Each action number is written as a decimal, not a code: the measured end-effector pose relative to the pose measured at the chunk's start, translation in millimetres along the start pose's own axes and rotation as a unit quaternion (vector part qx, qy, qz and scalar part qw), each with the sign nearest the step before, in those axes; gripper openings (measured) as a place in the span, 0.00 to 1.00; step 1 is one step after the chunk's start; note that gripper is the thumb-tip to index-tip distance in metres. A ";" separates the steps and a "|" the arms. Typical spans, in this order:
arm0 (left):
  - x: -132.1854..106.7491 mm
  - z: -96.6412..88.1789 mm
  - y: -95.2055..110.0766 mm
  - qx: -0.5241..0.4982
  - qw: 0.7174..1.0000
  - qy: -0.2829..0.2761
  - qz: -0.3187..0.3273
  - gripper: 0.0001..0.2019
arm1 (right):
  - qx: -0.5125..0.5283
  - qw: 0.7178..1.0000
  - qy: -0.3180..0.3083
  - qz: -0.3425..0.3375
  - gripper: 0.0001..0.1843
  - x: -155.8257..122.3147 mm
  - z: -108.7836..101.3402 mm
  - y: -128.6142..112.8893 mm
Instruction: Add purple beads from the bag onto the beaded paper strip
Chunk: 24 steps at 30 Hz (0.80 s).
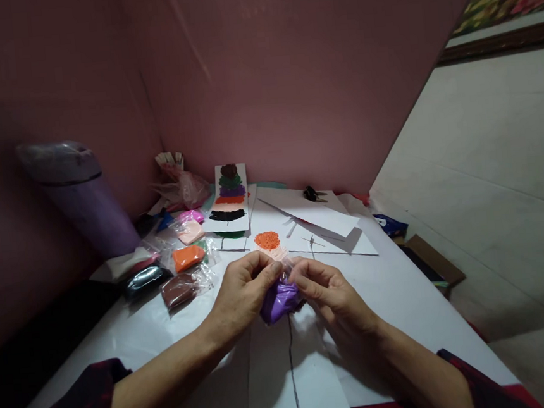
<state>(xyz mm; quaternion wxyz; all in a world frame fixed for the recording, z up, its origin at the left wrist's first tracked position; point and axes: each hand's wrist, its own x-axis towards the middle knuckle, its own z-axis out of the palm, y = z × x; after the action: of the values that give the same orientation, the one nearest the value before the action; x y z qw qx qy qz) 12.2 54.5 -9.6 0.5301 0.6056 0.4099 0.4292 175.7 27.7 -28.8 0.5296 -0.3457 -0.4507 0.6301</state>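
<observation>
Both my hands meet over the middle of the white table point(404, 294). My left hand point(241, 292) and my right hand point(324, 288) are closed in pinches on the clear plastic top of a small bag of purple clay point(278, 302). Just beyond my fingers lies a paper strip bearing an orange clay flower head point(267, 240) above a pale part. A white paper strip with a dark drawn line point(293, 373) lies under my wrists.
Bags of orange point(188, 258), brown point(178, 289), black point(145, 280) and pink point(191, 231) clay lie at left. A card with stacked coloured clay shapes point(229, 198) leans on the pink wall. White sheets point(321, 222), a purple bin point(85, 195) and a cardboard box point(432, 260) surround them.
</observation>
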 end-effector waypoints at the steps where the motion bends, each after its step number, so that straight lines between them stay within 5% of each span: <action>1: 0.1 -0.1 0.4 -0.003 1.000 -0.001 -0.005 0.16 | 0.002 1.000 0.001 0.000 0.12 -0.2 -0.1 0.1; 15: -2.8 3.2 5.3 -0.007 1.000 -0.006 0.026 0.14 | -0.066 0.990 -0.125 -0.030 0.10 4.2 -10.4 4.0; 24: -1.0 2.5 3.1 0.029 0.999 0.002 0.039 0.14 | -0.034 0.996 -0.072 -0.027 0.12 3.4 -6.2 8.1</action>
<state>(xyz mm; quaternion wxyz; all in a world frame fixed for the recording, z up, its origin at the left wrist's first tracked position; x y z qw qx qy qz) 14.3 52.4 -6.8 0.4947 0.6353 0.3994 0.4383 177.8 32.0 -38.4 0.5011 -0.3049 -0.5176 0.6229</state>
